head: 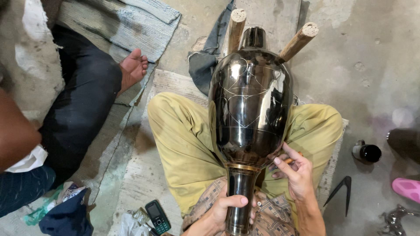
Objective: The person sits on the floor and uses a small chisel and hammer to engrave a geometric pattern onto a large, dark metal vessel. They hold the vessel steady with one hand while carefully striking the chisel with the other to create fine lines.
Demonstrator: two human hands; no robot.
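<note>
A large, glossy black metal vase (250,102) lies lengthwise across the lap of a seated person in olive trousers (183,140), its mouth pointing away and resting between two wooden pegs (299,41). Fine pale lines are scratched into its belly. The left hand (228,209) is curled tightly around the vase's narrow stem, just below a brass ring. The right hand (294,171), beside the lower right of the belly, pinches a small wooden-handled tool (292,160) (its tip is hidden), fingers bent against the metal. The polished surface looks slippery: if the stem grip loosens, the vase could roll off the pegs, and a skidding tool tip would likely scar the finish. Left of the vase, another person's bare foot (133,67) rests on the floor.
</note>
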